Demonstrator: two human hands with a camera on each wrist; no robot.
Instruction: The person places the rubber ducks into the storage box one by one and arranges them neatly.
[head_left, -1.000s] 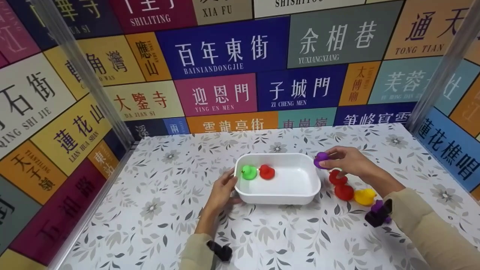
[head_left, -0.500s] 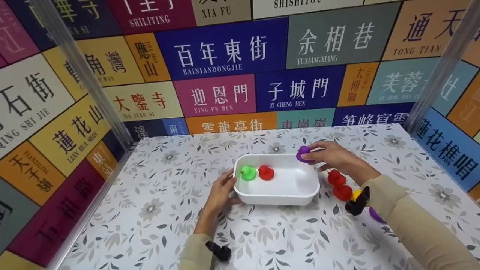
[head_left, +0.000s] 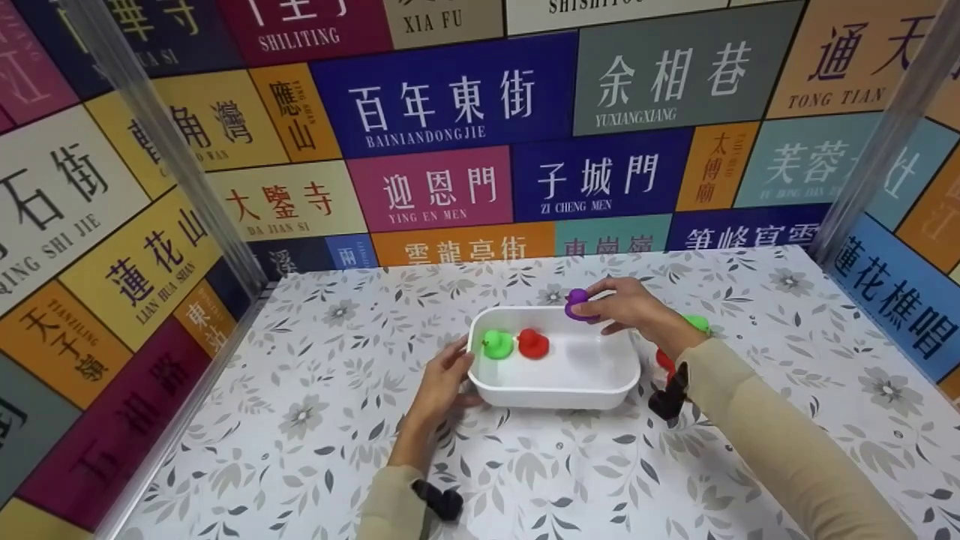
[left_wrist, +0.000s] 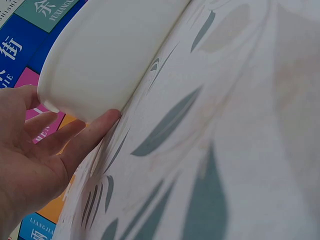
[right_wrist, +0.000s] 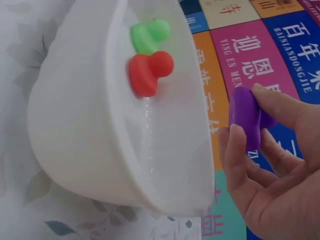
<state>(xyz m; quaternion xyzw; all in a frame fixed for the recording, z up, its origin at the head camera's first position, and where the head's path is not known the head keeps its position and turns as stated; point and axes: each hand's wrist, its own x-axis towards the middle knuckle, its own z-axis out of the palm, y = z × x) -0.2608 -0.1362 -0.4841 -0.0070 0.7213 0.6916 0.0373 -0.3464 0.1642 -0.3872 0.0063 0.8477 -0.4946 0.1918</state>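
A white plastic tub (head_left: 555,399) stands on the table with a green rubber duck (head_left: 498,344) and a red rubber duck (head_left: 533,343) at its left side. My left hand (head_left: 441,382) rests against the tub's left end; in the left wrist view its extended fingers touch the outer wall, one fingertip low by the tabletop and another at the rim. My right hand (head_left: 628,306) pinches a purple rubber duck (right_wrist: 245,117) between thumb and fingers. In the head view that duck overlaps the tub's far rim, to the right of the red duck.
Right of the tub, a green duck (head_left: 697,323) and a red piece (head_left: 664,361) show partly behind my right forearm. The flowered tabletop (head_left: 300,450) meets a wall of coloured sign panels (head_left: 442,97), with clear posts at both back corners.
My right hand has carried the purple duck leftward from beside the tub's right end to over its far rim. The forearm now hides the yellow and other purple ducks. My left hand stays put.
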